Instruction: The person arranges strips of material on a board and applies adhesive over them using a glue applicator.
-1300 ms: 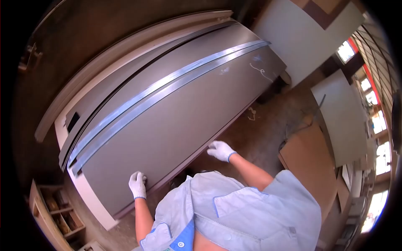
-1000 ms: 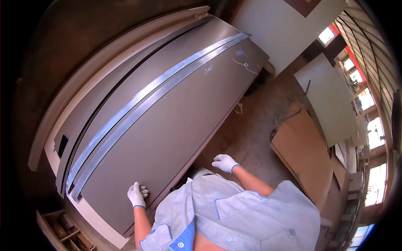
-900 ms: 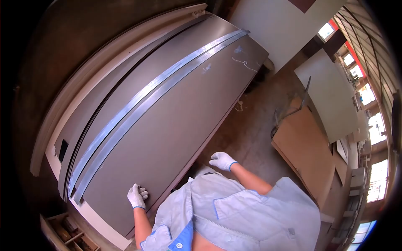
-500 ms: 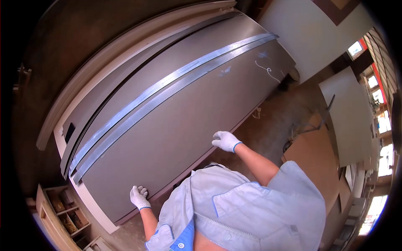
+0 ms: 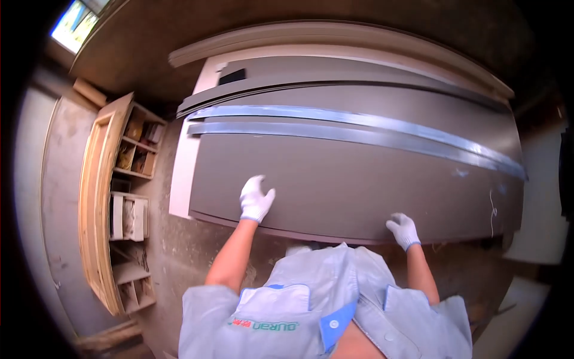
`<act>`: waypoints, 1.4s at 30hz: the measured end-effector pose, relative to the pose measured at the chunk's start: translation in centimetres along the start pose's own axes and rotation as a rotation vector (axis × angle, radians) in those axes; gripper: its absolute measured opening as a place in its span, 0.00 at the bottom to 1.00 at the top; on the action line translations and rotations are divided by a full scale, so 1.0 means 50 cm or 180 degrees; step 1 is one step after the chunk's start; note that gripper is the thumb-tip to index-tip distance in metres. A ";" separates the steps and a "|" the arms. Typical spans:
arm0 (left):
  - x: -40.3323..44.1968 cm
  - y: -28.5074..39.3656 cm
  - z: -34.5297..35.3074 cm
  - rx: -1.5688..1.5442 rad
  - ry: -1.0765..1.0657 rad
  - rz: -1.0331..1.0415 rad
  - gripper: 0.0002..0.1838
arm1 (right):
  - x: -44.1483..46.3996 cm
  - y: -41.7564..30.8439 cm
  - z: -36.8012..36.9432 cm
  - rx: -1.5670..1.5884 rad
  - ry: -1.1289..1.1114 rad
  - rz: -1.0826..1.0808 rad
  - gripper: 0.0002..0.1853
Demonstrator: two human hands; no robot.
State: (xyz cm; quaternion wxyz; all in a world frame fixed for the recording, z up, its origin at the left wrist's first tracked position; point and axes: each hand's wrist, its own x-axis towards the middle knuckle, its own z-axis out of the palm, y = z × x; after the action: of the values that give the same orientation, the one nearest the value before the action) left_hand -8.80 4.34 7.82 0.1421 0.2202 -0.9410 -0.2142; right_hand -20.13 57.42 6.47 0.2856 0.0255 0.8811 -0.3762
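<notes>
My left hand [image 5: 256, 198], in a white knit glove, is over the near left part of a large dark grey panel [image 5: 323, 185], thumb apart from the fingers and nothing in it. Near the panel's front edge on the right is my right hand [image 5: 403, 230], also gloved, its fingers loosely curled and apart, holding nothing. Whether either hand touches the panel cannot be made out. Two long shiny metal strips [image 5: 299, 129] lie lengthwise across the panel, beyond both hands. Behind them run dark narrow strips [image 5: 269, 88].
Light boards [image 5: 179, 191] show beneath the panel. A pale long moulding [image 5: 335, 30] lies along the far side. On the left stands a wooden shelf unit [image 5: 98, 203] with small compartments holding odds and ends. A white string [image 5: 493, 206] lies on the panel's right end.
The view has swung left, bringing the shelf unit fully in and taking the windows on the right out. My left hand has opened and reaches farther over the panel; my right hand is near its front edge.
</notes>
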 end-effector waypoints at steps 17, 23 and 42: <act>0.570 -0.056 0.159 0.1627 -0.1552 0.1520 0.16 | -0.116 -0.122 0.228 0.0065 0.0188 0.0629 0.29; 0.583 -0.057 0.174 0.1698 -0.1459 0.1745 0.12 | -0.100 -0.214 0.274 0.0040 0.0045 0.0590 0.30; 0.709 -0.027 0.086 0.1597 -0.2194 0.1711 0.64 | -0.156 -0.297 0.260 -0.0351 -0.0007 0.0814 0.31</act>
State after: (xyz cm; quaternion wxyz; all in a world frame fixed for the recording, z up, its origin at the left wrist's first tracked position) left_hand -40.47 -12.12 9.60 -0.1841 -0.0862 -0.9791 0.0025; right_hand -11.18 39.31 12.95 0.3331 0.1215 0.8896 -0.2878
